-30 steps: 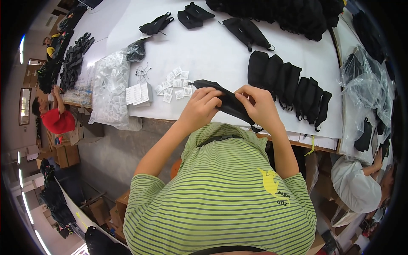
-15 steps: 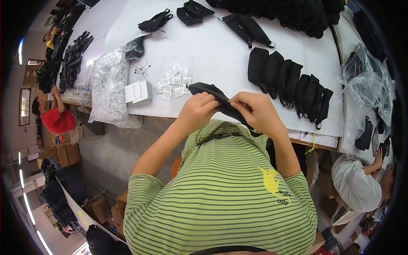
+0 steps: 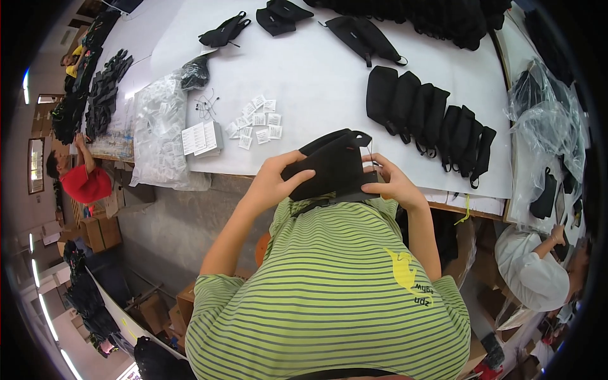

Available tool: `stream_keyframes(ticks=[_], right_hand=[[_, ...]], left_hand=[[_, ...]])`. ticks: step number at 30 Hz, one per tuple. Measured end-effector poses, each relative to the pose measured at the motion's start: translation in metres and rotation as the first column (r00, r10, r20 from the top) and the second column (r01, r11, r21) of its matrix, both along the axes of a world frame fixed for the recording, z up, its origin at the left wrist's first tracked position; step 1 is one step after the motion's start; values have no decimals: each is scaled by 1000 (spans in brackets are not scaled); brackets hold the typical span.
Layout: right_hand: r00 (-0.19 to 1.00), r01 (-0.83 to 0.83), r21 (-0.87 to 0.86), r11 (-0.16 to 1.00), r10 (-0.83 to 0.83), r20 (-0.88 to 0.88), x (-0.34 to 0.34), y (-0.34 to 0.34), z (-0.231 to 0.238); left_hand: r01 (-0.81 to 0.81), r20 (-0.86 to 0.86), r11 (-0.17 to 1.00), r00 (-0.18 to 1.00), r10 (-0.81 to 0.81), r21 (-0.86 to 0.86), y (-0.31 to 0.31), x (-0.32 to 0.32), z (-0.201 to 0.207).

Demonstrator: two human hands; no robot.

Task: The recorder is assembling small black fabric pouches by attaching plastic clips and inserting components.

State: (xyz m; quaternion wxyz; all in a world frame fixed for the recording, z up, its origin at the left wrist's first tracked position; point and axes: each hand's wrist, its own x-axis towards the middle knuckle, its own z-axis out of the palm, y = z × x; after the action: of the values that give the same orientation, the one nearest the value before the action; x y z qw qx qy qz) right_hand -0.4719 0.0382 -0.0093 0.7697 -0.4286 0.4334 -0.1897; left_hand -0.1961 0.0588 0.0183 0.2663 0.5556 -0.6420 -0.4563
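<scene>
A black fabric pouch (image 3: 320, 166) is held up in front of my chest at the table's near edge, its broad side showing. My left hand (image 3: 277, 182) grips its left end, thumb across the front and fingers behind. At the upper right corner of the pouch is a small loop, with a thin cord below it. My right hand (image 3: 394, 182) pinches a dark flat tag (image 3: 365, 178) beside the pouch's right end. Beyond the pouch, small white printed labels (image 3: 259, 119) lie scattered on the table.
White table paper (image 3: 304, 76) lies under a stack of white cards (image 3: 201, 139), a clear bag of labels (image 3: 158, 136) and thin black cords (image 3: 206, 106). A row of black pouches (image 3: 405, 101) lies right, a black heap (image 3: 437, 19) behind. Co-workers (image 3: 87, 182) stand at both sides.
The pouch has turned from a narrow, slanted hold to broad side up. My hands have moved apart to its two ends, and the dark tag now shows by my right hand.
</scene>
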Motion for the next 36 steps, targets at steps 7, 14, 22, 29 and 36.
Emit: stream_keyframes(ticks=[7,14,22,29,36], right_hand=[[914,397,-109,911,-403,-39,-21,13,-41],[682,424,284,860,-509,525,-64,-2,-22],[456,817,195,543,-815,358,-36,-34,-27],[433,483,568,666,-746,507,32,-33,-53],[515,752,373,543,-838,181,59,-42,4]], left_hand=[[-79,-42,981,995,88,178,13,15,3],[52,-77,975,996,-36,217,20,22,27],[251,-262,898,952,-161,361,25,19,17],[276,-177,913,957,-231,299,25,16,26],[252,-119,927,967,-227,277,29,15,31]])
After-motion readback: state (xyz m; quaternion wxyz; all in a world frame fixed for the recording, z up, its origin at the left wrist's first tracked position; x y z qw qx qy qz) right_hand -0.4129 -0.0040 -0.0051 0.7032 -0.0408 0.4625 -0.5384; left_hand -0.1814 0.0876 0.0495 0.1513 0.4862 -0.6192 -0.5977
